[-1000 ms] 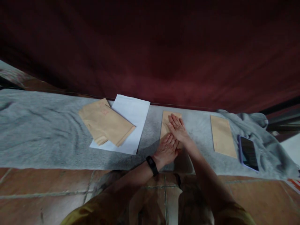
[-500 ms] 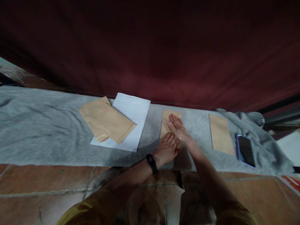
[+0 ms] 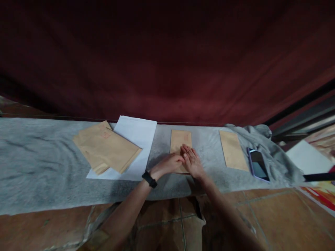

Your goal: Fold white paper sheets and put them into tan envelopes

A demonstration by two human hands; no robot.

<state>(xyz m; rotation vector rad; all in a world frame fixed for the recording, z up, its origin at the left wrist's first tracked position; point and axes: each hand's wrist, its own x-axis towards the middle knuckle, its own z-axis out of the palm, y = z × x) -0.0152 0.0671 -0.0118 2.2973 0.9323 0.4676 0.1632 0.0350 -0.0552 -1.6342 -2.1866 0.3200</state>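
Note:
A brown paper envelope [image 3: 180,136] with faint red print near its top lies upright before me on the grey cloth. My right hand [image 3: 192,161] rests flat on its lower right part, fingers stretched out and pointing up-left. From the left, my left hand [image 3: 169,164], with a black band at the wrist, reaches over the lower left of the envelope. It is turned on its side with curled fingers, its tip touching or nearly touching my right hand. What those fingers hold, if anything, is hidden.
To the left, several brown envelopes [image 3: 110,150] lie fanned over white paper sheets [image 3: 138,129]. Another brown envelope [image 3: 233,150] lies to the right, beside a phone [image 3: 258,164] in a purple case. The grey cloth [image 3: 47,157] bunches at its right end. Behind hangs a dark red curtain [image 3: 157,69].
My left hand has gone from lying flat to curled on its side, shifted left. My right hand has slid lower on the envelope, uncovering red print. The whole view has shifted slightly.

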